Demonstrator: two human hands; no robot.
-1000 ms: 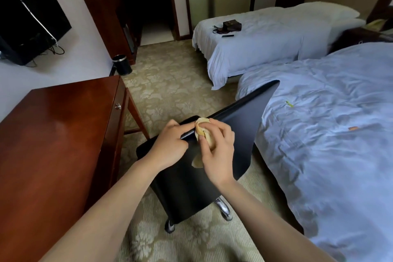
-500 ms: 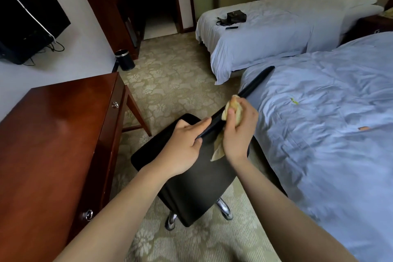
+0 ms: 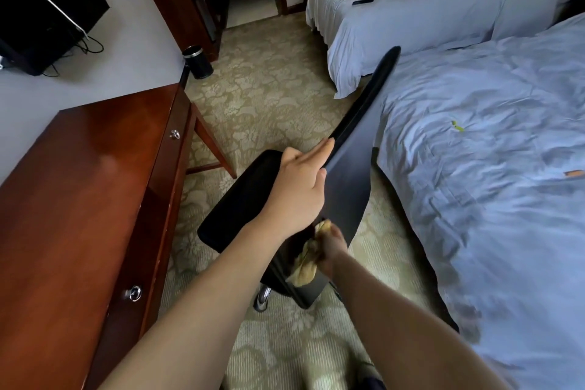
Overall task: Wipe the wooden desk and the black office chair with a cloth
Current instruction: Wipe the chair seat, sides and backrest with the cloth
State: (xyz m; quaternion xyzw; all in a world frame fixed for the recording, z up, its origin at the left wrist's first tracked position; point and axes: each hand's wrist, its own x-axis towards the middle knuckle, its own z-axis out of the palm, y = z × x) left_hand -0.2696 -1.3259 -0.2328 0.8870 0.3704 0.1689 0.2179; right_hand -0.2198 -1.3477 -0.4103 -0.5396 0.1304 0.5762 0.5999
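Note:
The black office chair stands on the carpet between the wooden desk on the left and the near bed. Its backrest runs up and to the right, and its seat shows left of my arm. My left hand grips the top edge of the backrest. My right hand holds a crumpled yellow cloth low against the back of the backrest, partly hidden under my left forearm.
A blue-sheeted bed lies close on the right, a second bed with a dark bag behind it. A black waste bin stands by the wall, beyond the desk's far end. Patterned carpet stretches ahead.
My right hand has carried the cloth from the backrest's top edge down to its lower part. The chair has turned, its back now facing me more. My left hand keeps its grip.

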